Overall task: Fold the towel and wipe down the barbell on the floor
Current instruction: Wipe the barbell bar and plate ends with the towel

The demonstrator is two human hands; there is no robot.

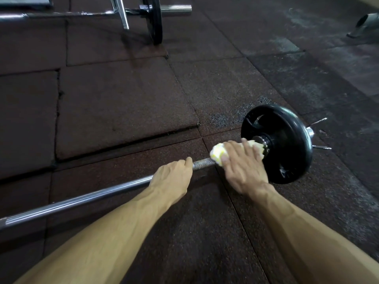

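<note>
Head view: the left hand (171, 177) grips the barbell (82, 199) on the floor (123, 99); the right hand (242, 162) wraps the folded towel (217, 153) around its shaft beside the black plate (287, 128).

Dark speckled rubber floor tiles (127, 103) with raised seams, a second loaded bar (155, 15) lying at the far edge.

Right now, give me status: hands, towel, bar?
Left hand grips bar. Right hand holds folded towel around bar, beside plate. Nothing in the way.
</note>
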